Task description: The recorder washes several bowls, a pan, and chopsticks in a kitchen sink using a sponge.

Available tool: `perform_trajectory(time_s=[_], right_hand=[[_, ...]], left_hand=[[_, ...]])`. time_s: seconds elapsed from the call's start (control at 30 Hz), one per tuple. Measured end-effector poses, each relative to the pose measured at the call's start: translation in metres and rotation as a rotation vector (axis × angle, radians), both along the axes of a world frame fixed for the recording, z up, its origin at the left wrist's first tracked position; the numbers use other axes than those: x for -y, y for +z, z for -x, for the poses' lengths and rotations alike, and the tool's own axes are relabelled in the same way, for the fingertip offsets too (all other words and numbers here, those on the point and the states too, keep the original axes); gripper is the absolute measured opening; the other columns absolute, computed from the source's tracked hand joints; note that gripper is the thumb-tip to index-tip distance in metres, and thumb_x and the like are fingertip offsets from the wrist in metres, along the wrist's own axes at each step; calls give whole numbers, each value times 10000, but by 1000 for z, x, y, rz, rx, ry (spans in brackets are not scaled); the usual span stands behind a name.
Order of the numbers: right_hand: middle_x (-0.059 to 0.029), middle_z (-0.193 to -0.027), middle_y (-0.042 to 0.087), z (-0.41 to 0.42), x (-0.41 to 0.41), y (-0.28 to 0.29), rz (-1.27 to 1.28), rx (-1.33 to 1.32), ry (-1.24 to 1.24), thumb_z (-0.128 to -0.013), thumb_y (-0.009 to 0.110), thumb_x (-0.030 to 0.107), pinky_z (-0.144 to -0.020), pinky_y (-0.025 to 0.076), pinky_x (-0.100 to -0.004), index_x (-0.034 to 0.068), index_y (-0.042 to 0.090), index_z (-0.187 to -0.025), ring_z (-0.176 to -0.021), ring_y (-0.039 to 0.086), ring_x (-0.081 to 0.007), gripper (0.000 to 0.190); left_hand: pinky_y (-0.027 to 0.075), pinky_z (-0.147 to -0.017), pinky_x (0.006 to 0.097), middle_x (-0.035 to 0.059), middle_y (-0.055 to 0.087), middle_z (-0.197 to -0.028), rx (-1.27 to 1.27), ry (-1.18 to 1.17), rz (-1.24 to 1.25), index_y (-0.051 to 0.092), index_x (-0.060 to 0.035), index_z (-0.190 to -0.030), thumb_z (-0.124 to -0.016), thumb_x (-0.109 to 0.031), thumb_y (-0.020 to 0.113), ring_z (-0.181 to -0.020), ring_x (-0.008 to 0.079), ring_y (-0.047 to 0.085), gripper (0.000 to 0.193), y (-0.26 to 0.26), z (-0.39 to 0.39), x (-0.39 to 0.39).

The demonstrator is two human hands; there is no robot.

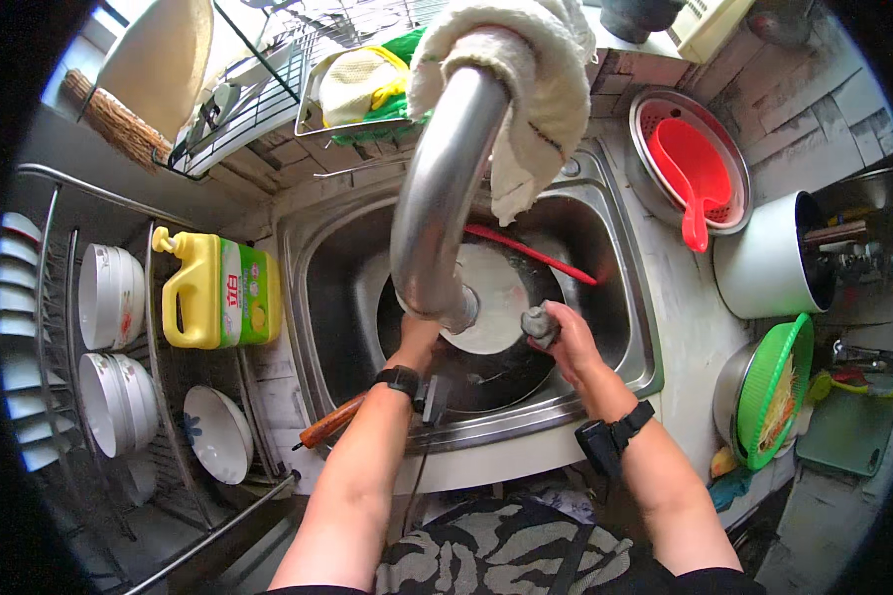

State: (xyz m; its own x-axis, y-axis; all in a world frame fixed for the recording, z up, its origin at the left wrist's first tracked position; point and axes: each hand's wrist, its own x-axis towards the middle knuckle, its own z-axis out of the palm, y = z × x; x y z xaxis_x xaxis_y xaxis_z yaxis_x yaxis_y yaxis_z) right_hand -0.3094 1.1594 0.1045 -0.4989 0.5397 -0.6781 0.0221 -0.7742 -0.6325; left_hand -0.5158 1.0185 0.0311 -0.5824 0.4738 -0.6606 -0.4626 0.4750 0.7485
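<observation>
In the stainless steel sink (342, 297) lies a dark wok (484, 387) with a wooden handle (333, 421) that reaches over the sink's left front edge. A white plate (495, 297) rests within the wok. My right hand (577, 338) grips a crumpled grey cloth or scrubber (539, 325) just right of the plate. My left hand (419, 338) is at the plate's left side; the tap (446, 186) covers its fingers, so its hold cannot be made out. Behind the plate, a red stick-like handle (532, 255) slants across the wok.
A white towel (539, 126) is wrapped around the tap's upper part. On the left stand a yellow detergent jug (193, 290) and a rack of bowls (111, 297). To the right are a red ladle (688, 163) in nested basins, a white pot (763, 256) and a green basket (760, 401).
</observation>
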Motion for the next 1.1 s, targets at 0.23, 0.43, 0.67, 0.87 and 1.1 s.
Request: perform_trajectory(time_s=[0.23, 0.43, 0.67, 0.87, 1.1], right_hand=[[-92, -870, 607, 48, 50, 9, -1032, 230, 565, -747, 594, 161, -707, 463, -339, 50, 558, -1071, -792, 580, -246, 344], [-179, -848, 610, 72, 15, 11, -1199, 603, 822, -708, 585, 110, -678, 481, -429, 42, 580, -787, -762, 604, -339, 105], [-199, -937, 612, 108, 56, -17, -1266, 95, 705, -657, 639, 98, -774, 469, -381, 41, 601, -971, -871, 593, -338, 321], [-193, -804, 614, 56, -3, 16, -1329, 581, 1065, -684, 586, 141, -688, 474, -424, 72, 622, -874, -779, 606, -343, 205], [-193, -866, 615, 106, 38, 27, -1146, -64, 618, -693, 631, 137, -711, 475, -392, 37, 622, -863, -845, 597, -342, 198]], left_hand=[[371, -896, 319, 173, 529, -1176, -299, 7, -120, 434, 16, -1224, -888, -320, 482, -1075, 233, 511, 477, 76, 2, 19], [356, -910, 326, 181, 546, -1144, -301, -36, -46, 453, 6, -1219, -898, -329, 433, -1062, 258, 509, 464, 97, -23, 34], [422, -800, 318, 75, 539, -1055, -245, -81, -277, 480, -41, -1157, -874, -316, 472, -953, 167, 511, 394, 78, -25, 17], [367, -902, 313, 133, 555, -1115, -356, -50, -224, 487, -7, -1175, -898, -215, 453, -1044, 215, 504, 348, 105, -19, 9], [416, -778, 278, 27, 535, -992, 40, 93, -416, 521, -43, -1045, -848, -275, 557, -875, 132, 518, 307, 97, -22, -1]])
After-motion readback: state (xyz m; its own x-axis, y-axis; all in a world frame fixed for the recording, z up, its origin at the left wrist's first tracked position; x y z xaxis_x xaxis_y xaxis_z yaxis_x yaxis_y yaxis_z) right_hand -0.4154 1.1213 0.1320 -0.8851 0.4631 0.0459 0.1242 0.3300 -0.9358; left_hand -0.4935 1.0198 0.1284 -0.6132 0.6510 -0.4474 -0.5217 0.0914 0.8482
